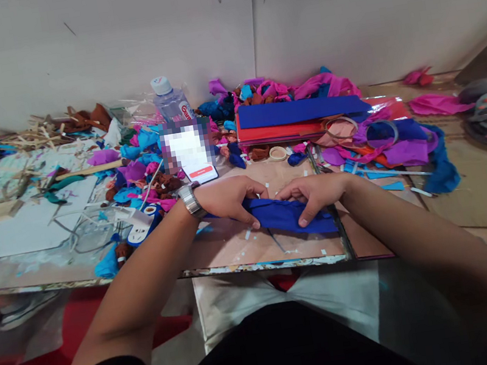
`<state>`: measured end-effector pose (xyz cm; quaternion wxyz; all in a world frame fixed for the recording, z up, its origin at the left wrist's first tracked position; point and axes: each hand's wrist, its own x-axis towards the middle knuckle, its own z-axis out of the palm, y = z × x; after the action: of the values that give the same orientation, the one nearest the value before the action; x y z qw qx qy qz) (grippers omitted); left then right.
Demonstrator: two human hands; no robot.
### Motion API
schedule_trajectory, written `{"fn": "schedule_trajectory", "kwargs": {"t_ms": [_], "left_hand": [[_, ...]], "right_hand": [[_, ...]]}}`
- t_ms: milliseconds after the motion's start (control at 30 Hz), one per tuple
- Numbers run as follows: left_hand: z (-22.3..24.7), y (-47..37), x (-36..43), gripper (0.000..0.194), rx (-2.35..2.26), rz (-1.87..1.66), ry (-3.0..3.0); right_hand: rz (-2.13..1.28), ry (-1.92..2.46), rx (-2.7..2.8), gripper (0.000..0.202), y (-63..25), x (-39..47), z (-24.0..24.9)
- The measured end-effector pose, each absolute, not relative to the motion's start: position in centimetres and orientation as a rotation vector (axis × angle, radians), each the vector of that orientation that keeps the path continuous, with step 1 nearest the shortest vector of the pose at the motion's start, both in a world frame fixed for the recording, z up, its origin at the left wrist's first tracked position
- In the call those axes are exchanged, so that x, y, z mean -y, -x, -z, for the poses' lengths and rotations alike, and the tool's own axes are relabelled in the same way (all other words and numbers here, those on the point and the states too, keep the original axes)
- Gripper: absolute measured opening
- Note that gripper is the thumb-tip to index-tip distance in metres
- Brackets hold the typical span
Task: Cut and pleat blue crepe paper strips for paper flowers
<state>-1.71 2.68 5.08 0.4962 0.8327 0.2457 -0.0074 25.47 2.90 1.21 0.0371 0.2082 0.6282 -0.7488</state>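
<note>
A dark blue strip of crepe paper (276, 211) stretches between my two hands, just above the front part of the table. My left hand (232, 201), with a metal watch on its wrist, pinches the strip's left part, thumb in front. At the right part my right hand (313, 195) grips the same strip, its thumb on the near face and its fingers curled behind the upper edge. Beneath the paper a thin dark stick (275, 241) lies on the table. Behind my hands rests a roll of tape (278, 153).
A lit phone (202, 173) leans by a water bottle (171, 101). Scraps of colored paper (133, 172) heap at the left and back. A blue paper stack (301, 110) lies behind; a power strip (139, 226) sits left. Clear tape rings (381, 133) lie right.
</note>
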Motion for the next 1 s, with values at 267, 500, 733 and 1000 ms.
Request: {"fn": "schedule_trajectory", "kwargs": {"t_ms": [267, 500, 733, 1000], "left_hand": [[-6.0, 3.0, -3.0, 0.036, -0.591, -0.025, -2.092], [-6.2, 3.2, -3.0, 0.034, -0.604, -0.065, -2.099], [-5.7, 3.1, -3.1, 0.033, -0.662, -0.091, -2.166], [-4.6, 2.0, -2.7, 0.025, -0.695, -0.145, -2.33]], "right_hand": [[2.368, -0.665, -1.85, 0.083, -27.6, -3.9, -1.2], [2.358, -0.659, -1.925, 0.087, -27.8, -3.9, -1.6], [2.193, -0.757, -2.124, 0.072, -28.1, -4.4, -2.3], [1.466, -1.144, -2.901, 0.04, -25.1, -2.6, -3.0]]}}
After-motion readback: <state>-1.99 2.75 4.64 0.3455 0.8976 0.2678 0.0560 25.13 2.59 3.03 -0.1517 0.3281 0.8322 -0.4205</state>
